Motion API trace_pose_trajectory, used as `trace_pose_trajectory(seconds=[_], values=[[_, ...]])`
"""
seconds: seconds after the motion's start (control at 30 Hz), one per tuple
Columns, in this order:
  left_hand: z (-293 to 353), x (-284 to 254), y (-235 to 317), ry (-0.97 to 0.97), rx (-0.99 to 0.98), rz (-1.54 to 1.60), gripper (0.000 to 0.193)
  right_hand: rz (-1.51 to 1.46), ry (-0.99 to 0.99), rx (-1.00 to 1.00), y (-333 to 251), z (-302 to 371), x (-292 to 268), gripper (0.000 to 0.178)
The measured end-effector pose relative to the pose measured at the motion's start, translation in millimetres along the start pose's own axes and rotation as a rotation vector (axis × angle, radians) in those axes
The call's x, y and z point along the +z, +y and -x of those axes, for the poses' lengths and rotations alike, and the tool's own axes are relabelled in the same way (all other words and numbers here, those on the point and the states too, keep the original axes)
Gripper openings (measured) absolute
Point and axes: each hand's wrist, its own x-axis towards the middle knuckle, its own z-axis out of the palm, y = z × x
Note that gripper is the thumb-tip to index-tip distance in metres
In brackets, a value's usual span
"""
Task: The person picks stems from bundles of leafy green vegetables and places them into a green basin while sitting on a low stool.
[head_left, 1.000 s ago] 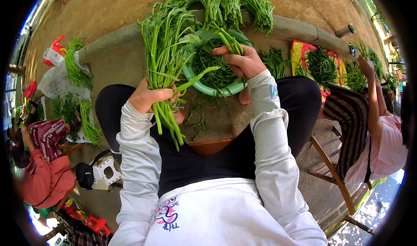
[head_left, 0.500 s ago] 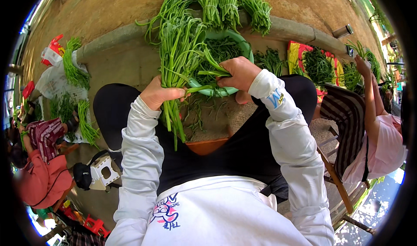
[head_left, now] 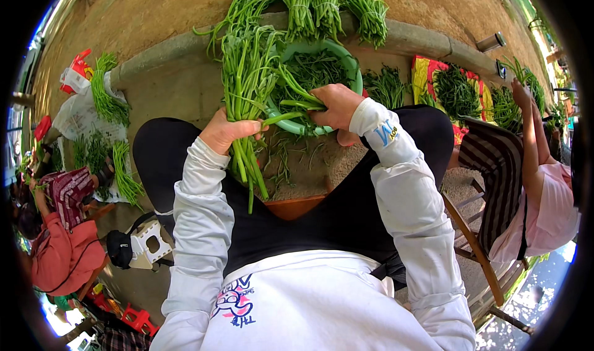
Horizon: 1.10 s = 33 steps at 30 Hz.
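Observation:
My left hand (head_left: 224, 131) is closed around a thick bunch of long-stemmed leafy greens (head_left: 243, 78), its thumb across the stems. The cut ends hang below the fist and the tops lean away from me. Just to the right, my right hand (head_left: 337, 106) grips a few green stems (head_left: 302, 103) whose leafy tips reach toward the bunch. Both hands are above the near side of a pale green basin (head_left: 354, 72), which holds a heap of dark leaves (head_left: 317, 71). My right fingertips are partly hidden by the hand.
Tied bundles of greens (head_left: 327, 13) and loose stems lie along the concrete curb (head_left: 414, 40). Leaf scraps (head_left: 283, 162) litter the ground between my knees. A person in pink (head_left: 544, 202) sits at right, beside greens on a red-yellow sack (head_left: 422, 82); another in red (head_left: 65, 252) sits left.
The bunch in my left hand has tilted slightly to the left. My right hand has shifted a little to the left, still gripping its stems.

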Motion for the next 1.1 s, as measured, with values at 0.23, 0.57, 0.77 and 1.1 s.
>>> trace_pose_trajectory(seconds=[0.23,0.57,0.77,1.1], values=[[0,1,-2,0.002,0.003,-0.022,0.035,0.218,0.166,0.080,-5,0,4,0.024],[-4,5,-19,0.117,0.070,0.121,0.027,0.002,0.785,0.401,35,-19,-12,0.036],[-3,5,-22,0.204,-0.163,0.737,0.024,-0.971,0.559,0.221,9,-11,-6,0.023],[-10,18,-28,0.039,-0.165,0.810,0.027,-0.690,0.134,-0.105,-28,-15,45,0.025]])
